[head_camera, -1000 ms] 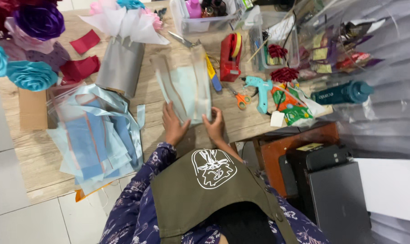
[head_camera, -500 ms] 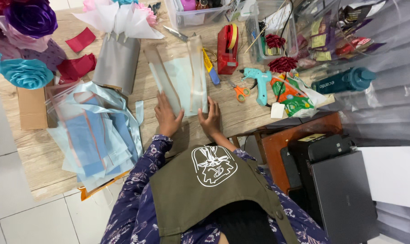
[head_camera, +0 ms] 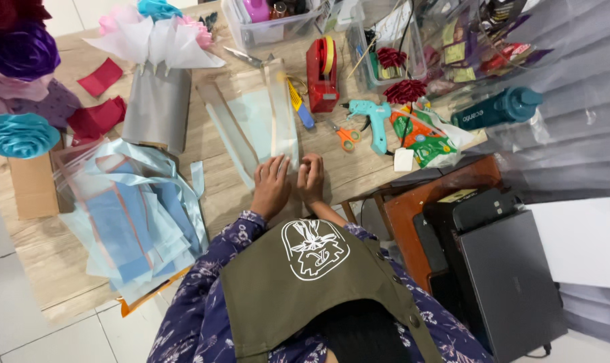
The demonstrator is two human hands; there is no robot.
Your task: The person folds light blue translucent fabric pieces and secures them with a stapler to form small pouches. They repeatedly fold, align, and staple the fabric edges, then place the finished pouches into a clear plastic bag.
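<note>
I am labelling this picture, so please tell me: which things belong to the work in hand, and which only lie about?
In hand:
- left hand and right hand, pressing the near end of the clear wrapping sheet

Lying about:
- red tape dispenser
- teal glue gun
- orange scissors
- blue sheet pile
- teal bottle

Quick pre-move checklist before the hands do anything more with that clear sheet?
1. Left hand flat on clear sheet: ok.
2. Right hand on the sheet's near edge: ok.
3. Sheet lying flat on wooden table: cannot tell; strips overlap.
4. Orange scissors off the sheet: ok.
5. Glue gun off the sheet: ok.
6. Red tape dispenser within reach: ok, likely.
</note>
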